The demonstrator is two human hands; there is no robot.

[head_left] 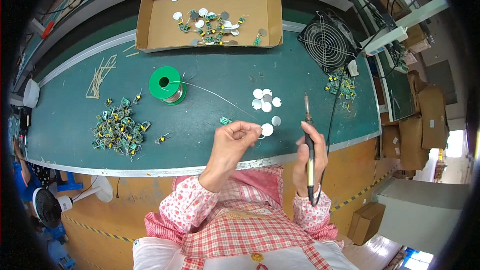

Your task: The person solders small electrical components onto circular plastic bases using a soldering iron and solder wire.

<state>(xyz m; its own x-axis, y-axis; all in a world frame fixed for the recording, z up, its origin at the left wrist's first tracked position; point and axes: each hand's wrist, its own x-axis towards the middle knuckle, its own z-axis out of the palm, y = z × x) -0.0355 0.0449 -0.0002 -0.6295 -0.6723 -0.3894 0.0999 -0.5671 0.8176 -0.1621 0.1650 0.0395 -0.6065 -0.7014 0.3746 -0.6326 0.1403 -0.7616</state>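
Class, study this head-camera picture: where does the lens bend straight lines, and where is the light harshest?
Head view: the green bench edge bows upward, and black fisheye corners frame the picture; brightest glare sits at the lower right doorway; the left hand and the soldering iron look sharp.

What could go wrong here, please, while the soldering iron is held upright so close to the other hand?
1. The soldering iron in the right hand has its tip up near the left hand; a slip could burn the fingers.
2. The solder wire running from the green spool might snag and drag the spool.
3. The loose white discs by the table edge could be knocked off.
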